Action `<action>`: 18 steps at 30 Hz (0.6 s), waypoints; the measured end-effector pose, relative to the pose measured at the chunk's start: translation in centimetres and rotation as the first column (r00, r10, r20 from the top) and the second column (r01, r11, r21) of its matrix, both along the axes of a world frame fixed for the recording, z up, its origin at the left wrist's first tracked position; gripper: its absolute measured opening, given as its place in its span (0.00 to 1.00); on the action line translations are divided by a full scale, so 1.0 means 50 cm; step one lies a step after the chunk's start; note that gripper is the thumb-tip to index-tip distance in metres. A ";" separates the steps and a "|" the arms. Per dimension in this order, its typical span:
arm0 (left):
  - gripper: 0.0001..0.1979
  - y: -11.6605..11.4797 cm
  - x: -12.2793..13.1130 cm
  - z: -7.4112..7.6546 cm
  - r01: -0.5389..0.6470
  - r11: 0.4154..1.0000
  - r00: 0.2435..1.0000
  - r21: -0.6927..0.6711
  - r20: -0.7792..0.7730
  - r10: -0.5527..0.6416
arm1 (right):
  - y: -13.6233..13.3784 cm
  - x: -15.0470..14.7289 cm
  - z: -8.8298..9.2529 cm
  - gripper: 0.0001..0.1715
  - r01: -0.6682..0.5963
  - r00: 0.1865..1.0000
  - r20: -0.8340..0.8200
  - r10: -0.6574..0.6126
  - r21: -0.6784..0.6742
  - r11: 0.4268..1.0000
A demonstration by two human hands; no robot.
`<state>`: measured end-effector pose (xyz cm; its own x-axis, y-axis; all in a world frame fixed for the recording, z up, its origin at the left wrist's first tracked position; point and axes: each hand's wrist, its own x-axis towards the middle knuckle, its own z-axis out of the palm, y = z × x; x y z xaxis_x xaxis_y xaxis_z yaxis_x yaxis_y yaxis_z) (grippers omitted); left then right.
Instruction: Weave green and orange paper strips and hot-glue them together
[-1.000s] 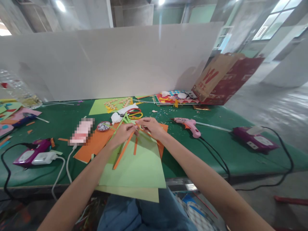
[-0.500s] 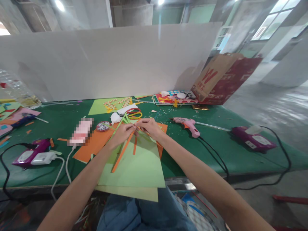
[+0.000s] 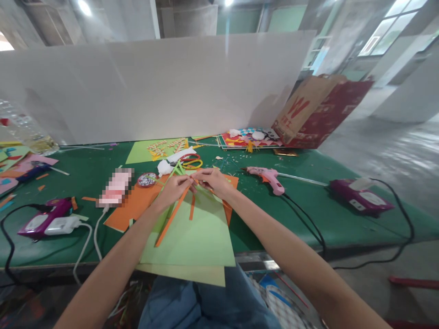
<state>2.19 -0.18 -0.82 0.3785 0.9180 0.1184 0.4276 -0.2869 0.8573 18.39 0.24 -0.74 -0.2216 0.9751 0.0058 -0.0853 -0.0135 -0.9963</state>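
Taking the two hands as the centre of the dial, with twelve straight ahead, the green table (image 3: pixel 350 228) spreads out on both sides; a pale upright panel (image 3: pixel 154 91) stands across twelve, at the back; a brown-and-red paper bag (image 3: pixel 322 109) leans at two; light green paper (image 3: pixel 206 242) lies under the hands and reaches past the near edge towards six; an orange sheet (image 3: pixel 130 205) shows at eight; one purple power block (image 3: pixel 361 196) sits far out at three, another (image 3: pixel 36 224) between eight and nine; the pink glue gun (image 3: pixel 270 178) rests nearer at three. The left hand (image 3: pixel 176 187) has its fingers pinched closed on the upper end of a long orange strip (image 3: pixel 171 219), which slants down to seven over the green paper; the right hand (image 3: pixel 213 179) meets it, fingers curled and tips close together, though what they grip I cannot tell; scissors handles (image 3: pixel 194 163) lie just beyond at twelve; a round dish (image 3: pixel 147 179) sits at nine; a short orange strip (image 3: pixel 192 209) points to six.
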 end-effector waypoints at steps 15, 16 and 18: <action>0.14 0.002 -0.002 -0.004 0.004 0.999 0.998 -0.045 0.057 -0.001 | 0.004 0.006 0.001 0.19 -0.055 0.998 0.015 0.055 -0.005 0.998; 0.14 0.001 -0.002 -0.003 0.011 0.999 0.998 -0.043 0.061 -0.008 | 0.004 0.006 0.001 0.20 -0.079 0.996 0.030 0.079 0.000 0.997; 0.14 0.000 -0.001 -0.001 0.024 0.998 0.997 -0.054 0.077 -0.020 | 0.004 0.008 0.002 0.20 -0.084 0.996 0.036 0.083 0.016 0.996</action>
<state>2.14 -0.20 -0.86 0.3906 0.9154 0.0974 0.3540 -0.2470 0.9020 18.77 0.45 -0.66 -0.3028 0.9530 0.0135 -0.0494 -0.0015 -0.9988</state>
